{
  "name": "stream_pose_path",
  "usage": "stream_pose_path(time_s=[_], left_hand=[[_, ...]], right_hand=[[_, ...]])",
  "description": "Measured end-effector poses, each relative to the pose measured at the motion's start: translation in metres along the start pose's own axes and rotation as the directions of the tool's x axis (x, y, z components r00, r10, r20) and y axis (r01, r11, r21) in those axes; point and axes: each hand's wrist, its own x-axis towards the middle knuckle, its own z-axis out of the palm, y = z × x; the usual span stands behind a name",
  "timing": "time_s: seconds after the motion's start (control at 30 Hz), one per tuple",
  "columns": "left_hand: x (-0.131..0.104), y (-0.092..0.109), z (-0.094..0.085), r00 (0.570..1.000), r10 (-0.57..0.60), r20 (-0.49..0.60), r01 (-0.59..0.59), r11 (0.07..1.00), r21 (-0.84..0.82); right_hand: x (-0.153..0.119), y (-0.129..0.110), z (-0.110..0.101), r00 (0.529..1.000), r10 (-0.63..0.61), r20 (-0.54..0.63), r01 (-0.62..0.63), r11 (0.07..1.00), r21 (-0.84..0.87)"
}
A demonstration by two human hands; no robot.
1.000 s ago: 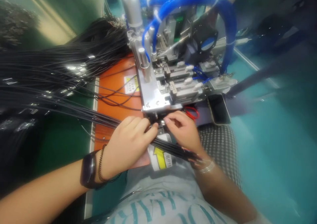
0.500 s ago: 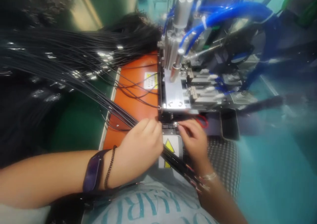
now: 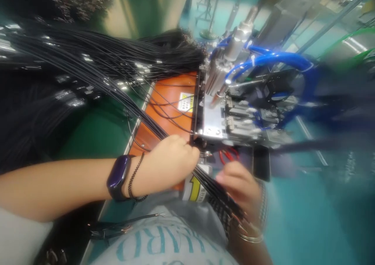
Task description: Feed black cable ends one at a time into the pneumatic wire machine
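Note:
My left hand (image 3: 172, 161) is closed round a bundle of black cables (image 3: 140, 114), in front of the machine. The cables run in from the upper left and come out below the fist, their stripped copper ends (image 3: 238, 218) pointing to the lower right. Just right of the bundle is my right hand (image 3: 238, 181), blurred, its fingers curled near the cables; whether it holds anything cannot be made out. Above the hands stands the metal machine (image 3: 213, 118) with a bright plate and a cylinder.
An orange surface (image 3: 164, 97) carries a few loose cables and a warning label (image 3: 186, 102). A large heap of black cables (image 3: 117, 54) lies at the upper left. Blue hoses (image 3: 281, 60) loop at the right. Red-handled pliers (image 3: 228, 155) and a dark phone-like object (image 3: 261, 167) lie beneath the machine.
My right hand has moved down and right, away from the small metal part at the machine's front edge, towards the cable ends. My left hand still grips the bundle. The camera view has shifted and tilted.

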Motion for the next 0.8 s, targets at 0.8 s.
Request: stream_pose_path(time_s=[0.8], left_hand=[[0.006,-0.015,0.005,0.986,-0.085,-0.146,0.069,0.992,-0.109]], right_hand=[[-0.013,0.018,0.014,0.995,0.033,-0.095,-0.028,0.998,0.051]])
